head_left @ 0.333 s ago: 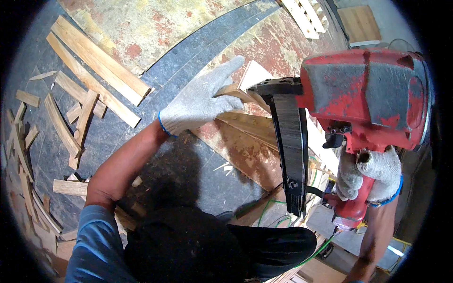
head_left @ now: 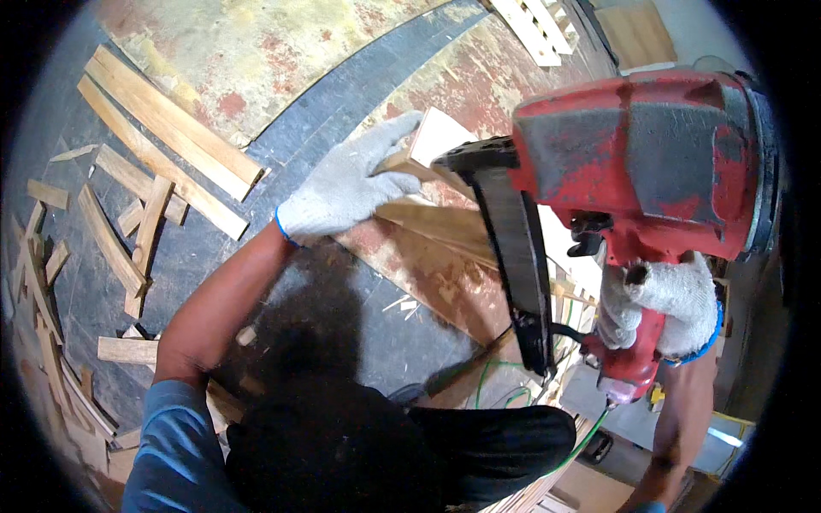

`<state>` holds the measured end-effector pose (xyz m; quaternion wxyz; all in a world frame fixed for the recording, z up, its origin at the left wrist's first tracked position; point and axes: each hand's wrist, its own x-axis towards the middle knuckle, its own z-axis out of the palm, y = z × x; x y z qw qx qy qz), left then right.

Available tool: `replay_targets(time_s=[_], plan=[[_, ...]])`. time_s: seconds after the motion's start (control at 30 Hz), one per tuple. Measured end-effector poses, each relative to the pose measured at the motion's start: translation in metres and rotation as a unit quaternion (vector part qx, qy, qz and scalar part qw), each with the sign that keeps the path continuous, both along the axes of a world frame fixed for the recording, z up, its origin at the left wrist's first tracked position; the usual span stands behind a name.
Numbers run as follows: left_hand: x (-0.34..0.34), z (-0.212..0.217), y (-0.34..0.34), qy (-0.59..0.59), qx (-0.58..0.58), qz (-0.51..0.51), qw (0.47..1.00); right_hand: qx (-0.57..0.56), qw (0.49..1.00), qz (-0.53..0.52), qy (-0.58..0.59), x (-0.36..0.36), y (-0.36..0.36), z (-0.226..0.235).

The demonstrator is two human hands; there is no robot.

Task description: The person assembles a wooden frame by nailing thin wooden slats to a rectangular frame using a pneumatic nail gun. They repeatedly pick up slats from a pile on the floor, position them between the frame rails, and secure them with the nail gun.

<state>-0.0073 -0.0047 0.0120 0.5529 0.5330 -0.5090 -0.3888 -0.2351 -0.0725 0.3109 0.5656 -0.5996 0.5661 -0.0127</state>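
My left hand (head_left: 342, 188), in a white knit glove with blue trim, has its thumb and fingers closed around the end of a pale wooden block (head_left: 440, 137). Below that hand, a longer board (head_left: 440, 227) runs off behind the tool. A worn red and grey nail gun (head_left: 633, 162) fills the right side, gripped at its handle by my gloved right hand (head_left: 688, 295). Its long black magazine (head_left: 513, 256) slants down toward me, and its nose end lies over the block. Whether the nose touches the wood I cannot tell.
Loose planks (head_left: 175, 128) and several short offcuts (head_left: 150, 231) lie on the dark floor at left. A slatted wooden frame (head_left: 534, 30) stands at the far right. From the gun's handle a green hose (head_left: 590, 440) trails down past stacked timber.
The nail gun has moved slightly left and tilted a little, still in my right hand. My left hand keeps its hold on the block; the whole view has shifted slightly.
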Motion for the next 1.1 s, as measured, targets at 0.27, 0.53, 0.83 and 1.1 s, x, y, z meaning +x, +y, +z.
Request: replay_targets(time_s=[0.27, 0.53, 0.83, 1.1], plan=[[-0.01, 0.008, 0.005, -0.148, -0.071, 0.11, 0.98, -0.094, 0.992, -0.081, 0.006, -0.088, 0.008, -0.002], [-0.03, 0.094, -0.008, -0.508, -0.189, 0.04, 0.84, -0.118, 0.99, -0.078, 0.027, -0.122, 0.015, -0.026], [-0.034, 0.094, -0.03, -0.552, -0.172, 0.014, 0.816, -0.128, 0.985, 0.015, 0.116, -0.14, 0.016, -0.029], [-0.031, 0.094, -0.036, -0.566, -0.138, 0.032, 0.812, -0.13, 0.984, -0.08, -0.093, -0.158, 0.004, -0.064]])
